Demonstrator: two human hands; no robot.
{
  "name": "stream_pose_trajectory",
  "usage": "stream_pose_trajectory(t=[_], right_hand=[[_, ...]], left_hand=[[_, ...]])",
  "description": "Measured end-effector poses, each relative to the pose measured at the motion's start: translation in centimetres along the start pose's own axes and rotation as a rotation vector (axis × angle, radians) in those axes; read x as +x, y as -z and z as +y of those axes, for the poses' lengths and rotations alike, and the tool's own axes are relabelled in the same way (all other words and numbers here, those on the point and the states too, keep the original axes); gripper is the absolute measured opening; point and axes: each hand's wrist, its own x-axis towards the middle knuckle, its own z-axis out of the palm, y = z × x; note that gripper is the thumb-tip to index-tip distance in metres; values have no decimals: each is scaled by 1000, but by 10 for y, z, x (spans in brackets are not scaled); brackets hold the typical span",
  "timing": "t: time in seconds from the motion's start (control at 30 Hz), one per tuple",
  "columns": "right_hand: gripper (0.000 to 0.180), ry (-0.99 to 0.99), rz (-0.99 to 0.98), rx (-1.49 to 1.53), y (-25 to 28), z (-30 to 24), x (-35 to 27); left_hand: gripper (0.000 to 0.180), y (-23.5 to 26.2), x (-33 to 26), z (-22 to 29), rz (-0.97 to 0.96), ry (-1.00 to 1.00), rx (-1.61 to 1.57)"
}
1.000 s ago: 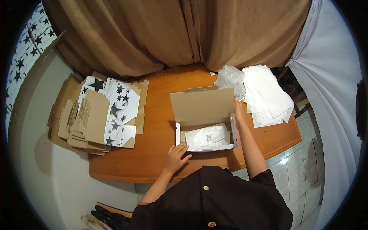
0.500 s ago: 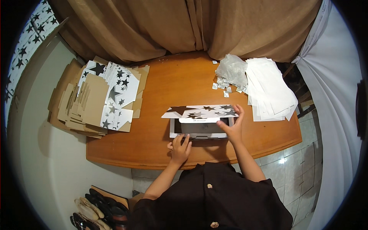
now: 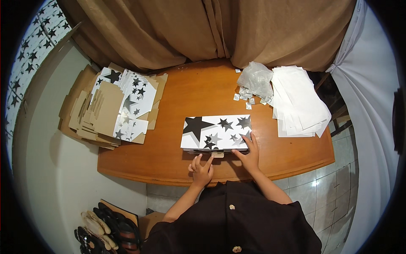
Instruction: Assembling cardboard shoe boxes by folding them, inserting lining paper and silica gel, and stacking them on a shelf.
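Note:
A white cardboard box printed with black and grey stars lies with its lid down on the round wooden table. My right hand rests on the box's near right corner, fingers pressing the lid. My left hand is at the front edge, fingertips touching the small brown tab that sticks out below the lid. Neither hand grips anything.
A stack of flat, unfolded star-printed boxes lies at the table's left. White paper sheets and a clear plastic bag with small packets sit at the right. A brown curtain hangs behind. Shoes lie on the floor.
The box stood open with white paper inside; its lid has come down and now lies flat. My right hand moved from the lid's edge to the top, my left to the front tab.

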Motion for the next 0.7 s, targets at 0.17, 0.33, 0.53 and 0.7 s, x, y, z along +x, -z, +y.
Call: stream_pose_trajectory(t=[0.17, 0.33, 0.53, 0.7], right_hand=[[61, 7, 1, 78, -3, 0, 4], [59, 54, -15, 62, -7, 17, 1], [55, 228, -52, -354, -1, 33, 4], [51, 496, 116, -589, -4, 43, 15]], left_hand=[[38, -6, 2, -2, 19, 7, 2], [37, -2, 28, -20, 196, 130, -55], [39, 5, 54, -36, -48, 50, -88], [29, -7, 59, -42, 7, 35, -224]])
